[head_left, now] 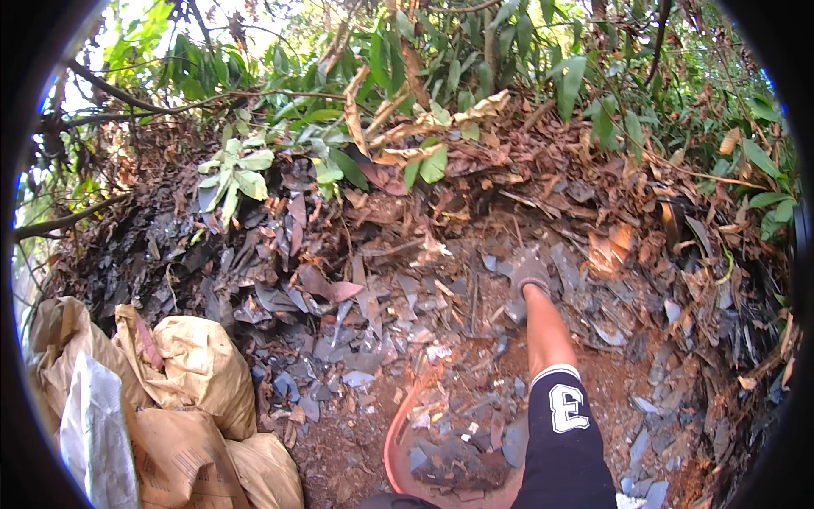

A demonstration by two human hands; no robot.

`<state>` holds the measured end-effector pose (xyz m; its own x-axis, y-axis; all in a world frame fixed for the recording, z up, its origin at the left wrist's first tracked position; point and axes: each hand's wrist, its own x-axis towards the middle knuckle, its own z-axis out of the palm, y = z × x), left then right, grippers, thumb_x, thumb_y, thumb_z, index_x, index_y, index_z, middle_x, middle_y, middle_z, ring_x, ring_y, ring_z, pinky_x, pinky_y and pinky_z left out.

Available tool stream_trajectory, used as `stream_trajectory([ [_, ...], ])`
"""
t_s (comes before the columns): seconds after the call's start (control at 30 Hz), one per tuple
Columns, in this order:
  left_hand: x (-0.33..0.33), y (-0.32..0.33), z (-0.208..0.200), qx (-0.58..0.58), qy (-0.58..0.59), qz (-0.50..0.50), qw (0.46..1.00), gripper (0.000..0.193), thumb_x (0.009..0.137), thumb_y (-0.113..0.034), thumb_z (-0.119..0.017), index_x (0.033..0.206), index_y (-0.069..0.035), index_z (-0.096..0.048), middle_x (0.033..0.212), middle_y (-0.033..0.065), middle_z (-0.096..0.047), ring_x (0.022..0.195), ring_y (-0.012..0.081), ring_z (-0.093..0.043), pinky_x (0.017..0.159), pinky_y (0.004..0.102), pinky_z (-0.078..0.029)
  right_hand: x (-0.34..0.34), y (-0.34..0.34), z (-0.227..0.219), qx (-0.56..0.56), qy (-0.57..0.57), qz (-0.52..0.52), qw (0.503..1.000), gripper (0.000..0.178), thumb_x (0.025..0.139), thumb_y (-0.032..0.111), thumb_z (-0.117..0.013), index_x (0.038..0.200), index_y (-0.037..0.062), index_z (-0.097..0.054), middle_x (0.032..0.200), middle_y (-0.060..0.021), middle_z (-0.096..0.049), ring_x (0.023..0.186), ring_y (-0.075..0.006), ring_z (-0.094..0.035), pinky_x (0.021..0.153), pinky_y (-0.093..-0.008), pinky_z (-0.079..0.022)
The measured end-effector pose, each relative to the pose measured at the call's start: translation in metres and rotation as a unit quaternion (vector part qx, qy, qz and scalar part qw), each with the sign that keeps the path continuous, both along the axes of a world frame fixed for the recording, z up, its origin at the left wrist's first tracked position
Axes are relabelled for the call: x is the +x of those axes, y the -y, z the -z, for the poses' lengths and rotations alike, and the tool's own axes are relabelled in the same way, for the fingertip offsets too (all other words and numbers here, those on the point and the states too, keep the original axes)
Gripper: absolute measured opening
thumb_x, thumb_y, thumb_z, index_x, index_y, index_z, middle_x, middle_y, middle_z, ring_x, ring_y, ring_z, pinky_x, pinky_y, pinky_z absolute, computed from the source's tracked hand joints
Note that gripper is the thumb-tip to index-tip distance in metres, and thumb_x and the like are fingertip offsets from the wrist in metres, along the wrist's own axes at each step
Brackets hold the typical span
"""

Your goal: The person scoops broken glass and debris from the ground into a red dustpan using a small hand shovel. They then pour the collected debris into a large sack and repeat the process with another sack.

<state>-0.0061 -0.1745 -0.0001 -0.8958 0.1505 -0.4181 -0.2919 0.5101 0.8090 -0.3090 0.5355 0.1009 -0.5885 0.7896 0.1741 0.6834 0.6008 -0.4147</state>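
Observation:
My right hand (530, 273), in a dusty grey glove, reaches forward into a bank of dark flat shards (407, 293), dry leaves and soil. The glove blends into the debris and its fingers are too hard to make out. Below the hand, a shallow reddish basin (393, 450) sits on the ground, holding dark and bluish flat pieces (458, 462) along with dirt. My right forearm, in a black sleeve (564, 462), passes over the basin's right side. My left hand is out of view; a dark patch of cloth (398, 502) shows at the lower edge.
Several tan sacks (208, 365) and a whitish sack (95, 433) stand at the lower left. Branches (127, 100) and green leafy plants (500, 42) hang over the top of the bank. Reddish soil with scattered shards lies around the basin.

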Motion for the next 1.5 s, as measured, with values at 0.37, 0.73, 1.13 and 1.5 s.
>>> stream_trajectory([
  [0.37, -0.007, -0.004, 0.003, -0.012, 0.006, 0.03, 0.999, 0.101, 0.071, -0.033, -0.082, 0.151, -0.001, -0.03, 0.139, 0.0241, -0.05, 0.127, 0.0362, -0.05, 0.106, 0.0423, -0.041, 0.084, 0.083, 0.021, 0.028, 0.153, -0.068, 0.985, 0.066, 0.087, 0.024, -0.059, 0.134, -0.014, -0.033, 0.104, -0.0315, -0.068, 0.099, -0.0426, -0.068, 0.085, -0.0478, -0.054],
  [0.73, -0.016, 0.012, 0.007, -0.018, -0.041, 0.07, 0.997, 0.107, 0.065, -0.033, -0.085, 0.15, 0.0, -0.029, 0.142, 0.0255, -0.047, 0.13, 0.0384, -0.047, 0.108, 0.0428, -0.039, 0.177, 0.177, -0.036, -0.06, 0.157, -0.126, 0.978, 0.068, 0.092, 0.011, -0.045, 0.142, -0.0217, -0.015, 0.099, -0.0334, -0.067, 0.089, -0.0427, -0.07, 0.075, -0.0527, -0.055],
  [1.13, 0.0, 0.024, 0.019, -0.011, -0.069, 0.115, 0.991, 0.115, 0.059, -0.033, -0.089, 0.15, 0.002, -0.029, 0.145, 0.0271, -0.044, 0.134, 0.0408, -0.044, 0.111, 0.0434, -0.036, 0.327, 0.268, -0.083, 0.033, 0.089, -0.162, 0.982, 0.064, 0.09, 0.019, -0.054, 0.141, -0.0117, -0.03, 0.114, -0.0344, -0.061, 0.097, -0.0476, -0.065, 0.103, -0.0498, -0.043],
  [1.5, 0.003, 0.028, 0.022, -0.136, -0.159, 0.176, 0.962, 0.103, 0.067, -0.029, -0.084, 0.149, 0.002, -0.031, 0.145, 0.0297, -0.043, 0.134, 0.0436, -0.043, 0.112, 0.0445, -0.036, 0.251, 0.174, -0.097, -0.024, 0.016, -0.084, 0.996, 0.042, 0.088, 0.022, -0.054, 0.119, -0.0045, -0.051, 0.09, -0.0323, -0.066, 0.092, -0.0471, -0.066, 0.082, -0.0522, -0.053],
])
